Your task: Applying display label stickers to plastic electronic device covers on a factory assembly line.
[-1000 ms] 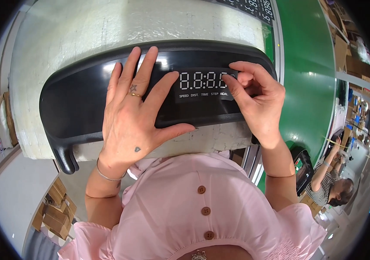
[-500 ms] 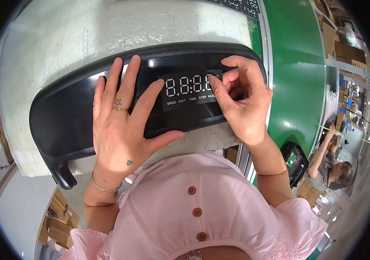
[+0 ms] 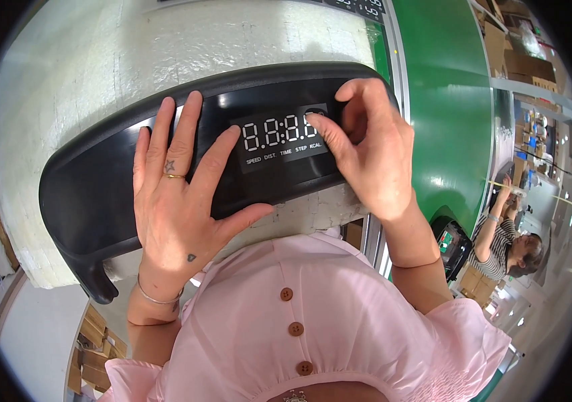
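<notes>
A long black display console (image 3: pixel 91 194) lies face up before me, with curved ends and a hooked part at its lower left. Toward its right side sits a display window (image 3: pixel 279 137) with white segment digits and small lettering. My left hand (image 3: pixel 182 177) rests flat on the glossy face left of the window, fingers spread and holding nothing. Over the window's right end, my right hand (image 3: pixel 373 147) has its fingers curled, the thumb tip on the last digit. Whatever lies between thumb and fingers is hidden.
Under the console is a pale, film-covered padded block (image 3: pixel 98 87). A metal rail (image 3: pixel 400 67) separates it from a green surface (image 3: pixel 440 100) on the right. Another black console (image 3: pixel 450 241) lies by my right arm. Further right, a person in a striped top (image 3: pixel 493 244) works.
The whole view has shifted slightly, so the console appears a little further left. My right hand has tilted a little, with its thumb still at the window's right end. The left hand stays flat.
</notes>
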`<move>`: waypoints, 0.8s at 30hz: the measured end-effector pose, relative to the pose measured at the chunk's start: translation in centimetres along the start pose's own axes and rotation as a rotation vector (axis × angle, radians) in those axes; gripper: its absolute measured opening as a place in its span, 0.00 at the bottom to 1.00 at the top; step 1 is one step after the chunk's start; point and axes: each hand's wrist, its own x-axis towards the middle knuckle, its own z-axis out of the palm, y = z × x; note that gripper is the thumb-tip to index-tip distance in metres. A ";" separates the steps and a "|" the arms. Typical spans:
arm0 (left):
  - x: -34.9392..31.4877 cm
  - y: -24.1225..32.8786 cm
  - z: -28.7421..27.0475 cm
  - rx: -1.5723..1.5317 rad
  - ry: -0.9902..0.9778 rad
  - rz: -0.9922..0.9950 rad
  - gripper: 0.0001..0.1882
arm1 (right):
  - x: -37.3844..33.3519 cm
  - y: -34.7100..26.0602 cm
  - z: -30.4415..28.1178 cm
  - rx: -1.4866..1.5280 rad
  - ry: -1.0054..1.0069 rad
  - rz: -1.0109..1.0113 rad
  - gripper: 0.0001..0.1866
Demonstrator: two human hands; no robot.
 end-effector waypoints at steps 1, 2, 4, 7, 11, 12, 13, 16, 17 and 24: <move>0.0 0.0 0.0 -0.005 0.000 0.006 0.43 | 0.2 0.6 -0.2 -0.006 0.004 0.004 0.19; 0.0 0.1 0.0 -0.021 -0.002 -0.001 0.41 | 0.5 1.3 -0.3 0.007 0.012 0.024 0.21; -0.2 0.2 -0.1 -0.040 -0.007 -0.003 0.40 | 0.2 1.8 -0.6 0.024 -0.048 0.146 0.27; -0.3 0.3 -0.4 -0.012 -0.067 0.053 0.34 | 0.0 2.4 -0.5 -0.138 0.081 -0.201 0.34; -0.2 0.5 0.0 -0.039 -0.003 0.136 0.24 | -1.1 1.4 0.2 -0.033 -0.084 -0.206 0.40; -0.4 0.3 0.2 -0.093 0.048 0.176 0.23 | -1.1 1.0 0.2 -0.024 -0.096 -0.211 0.39; -0.7 0.3 0.3 -0.149 0.099 0.217 0.22 | -1.2 1.1 -0.1 -0.028 -0.084 -0.206 0.39; -0.9 0.1 0.2 -0.106 0.121 0.227 0.20 | 0.2 3.0 -0.9 -0.038 -0.050 -0.285 0.39; -1.2 0.1 -0.2 -0.102 0.123 0.236 0.20 | 0.8 3.6 -2.2 -0.022 0.057 -0.274 0.37; -2.1 0.4 -0.7 0.092 -0.010 0.122 0.29 | -5.8 5.3 -6.1 0.938 -0.316 0.401 0.15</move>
